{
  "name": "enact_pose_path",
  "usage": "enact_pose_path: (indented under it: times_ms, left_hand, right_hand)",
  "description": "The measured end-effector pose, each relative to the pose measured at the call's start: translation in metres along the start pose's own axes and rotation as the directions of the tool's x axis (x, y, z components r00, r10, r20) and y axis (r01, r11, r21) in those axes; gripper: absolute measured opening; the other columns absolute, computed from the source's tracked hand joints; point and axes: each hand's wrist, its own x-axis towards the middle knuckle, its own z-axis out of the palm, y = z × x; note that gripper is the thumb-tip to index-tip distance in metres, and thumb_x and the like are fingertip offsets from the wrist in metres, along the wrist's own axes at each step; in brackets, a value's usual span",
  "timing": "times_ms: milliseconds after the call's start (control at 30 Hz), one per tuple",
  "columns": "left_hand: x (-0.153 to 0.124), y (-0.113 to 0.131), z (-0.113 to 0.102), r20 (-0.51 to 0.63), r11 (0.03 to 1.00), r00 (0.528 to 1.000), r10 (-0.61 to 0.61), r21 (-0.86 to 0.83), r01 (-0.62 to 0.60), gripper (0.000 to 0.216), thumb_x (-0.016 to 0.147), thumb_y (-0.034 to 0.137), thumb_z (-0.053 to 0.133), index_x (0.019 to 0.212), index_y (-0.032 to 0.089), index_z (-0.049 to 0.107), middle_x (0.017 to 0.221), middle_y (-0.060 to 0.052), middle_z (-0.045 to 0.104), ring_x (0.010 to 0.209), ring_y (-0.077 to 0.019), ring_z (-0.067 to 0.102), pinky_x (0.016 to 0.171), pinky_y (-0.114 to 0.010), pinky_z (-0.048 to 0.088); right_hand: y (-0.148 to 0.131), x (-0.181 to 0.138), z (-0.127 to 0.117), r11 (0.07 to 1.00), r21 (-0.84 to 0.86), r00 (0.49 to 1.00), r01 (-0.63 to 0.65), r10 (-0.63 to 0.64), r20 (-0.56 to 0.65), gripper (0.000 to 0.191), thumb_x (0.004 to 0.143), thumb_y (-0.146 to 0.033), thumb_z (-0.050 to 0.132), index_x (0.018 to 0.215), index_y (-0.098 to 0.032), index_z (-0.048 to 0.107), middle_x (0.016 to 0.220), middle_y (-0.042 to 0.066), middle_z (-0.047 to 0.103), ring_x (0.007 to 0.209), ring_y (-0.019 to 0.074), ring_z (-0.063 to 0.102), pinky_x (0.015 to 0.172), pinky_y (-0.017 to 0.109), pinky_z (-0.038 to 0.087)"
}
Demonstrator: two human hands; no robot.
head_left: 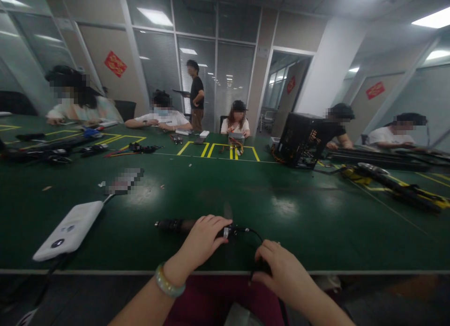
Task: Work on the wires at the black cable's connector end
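Note:
A slim black tool (181, 225) lies sideways on the green table near its front edge. It looks like a corded electric screwdriver, with a metal tip pointing left. My left hand (207, 232) is wrapped over its right end, where a small white label shows by the fingertips. From that end a thin black cable (253, 232) curves right to my right hand (276, 265). The fingers of my right hand are curled round the cable at the table's edge, and part of it hangs below them.
A white power bank (70, 230) lies at the left, wired to a blurred-out device (124, 181). A black computer case (300, 141) stands at the back right. Black-and-yellow parts (397, 185) lie at the right. Several people sit across the green table (225, 185); one stands behind.

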Motion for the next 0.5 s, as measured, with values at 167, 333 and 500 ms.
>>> enact_pose_path:
  times_ms: [167,333,500]
  left_hand:
    - [0.008,-0.009,-0.005,0.023,1.0,0.999,0.025,0.003,-0.026,0.041,0.088,0.027,0.066,0.126,0.027,0.054,0.121,-0.003,0.061,0.109,-0.0218,0.056,0.095,-0.039,0.041]
    - [0.009,-0.01,-0.007,0.018,1.0,1.0,0.006,0.021,-0.006,0.045,0.085,0.025,0.069,0.127,0.028,0.053,0.122,-0.002,0.061,0.11,-0.0213,0.055,0.095,-0.039,0.04]
    - [0.01,-0.008,-0.004,0.001,0.999,1.0,-0.015,0.034,0.015,0.041,0.085,0.024,0.068,0.124,0.028,0.055,0.118,-0.002,0.062,0.107,-0.0213,0.055,0.093,-0.038,0.04]
  right_hand:
    - [-0.002,0.0,-0.004,0.99,-0.012,0.988,0.137,-0.136,0.074,0.006,0.085,-0.017,0.067,0.085,-0.022,0.064,0.088,0.0,0.065,0.089,0.0205,0.056,0.082,0.032,0.036]
    - [0.004,0.015,-0.012,0.942,0.322,0.989,0.098,-0.127,0.07,0.007,0.09,-0.02,0.06,0.085,-0.022,0.065,0.085,-0.002,0.068,0.084,0.016,0.06,0.078,0.026,0.04]
    - [0.025,0.056,-0.013,0.808,0.586,0.994,-0.05,0.095,-0.046,0.018,0.092,-0.03,0.052,0.082,-0.018,0.062,0.079,0.0,0.069,0.075,0.0155,0.063,0.067,0.023,0.045]
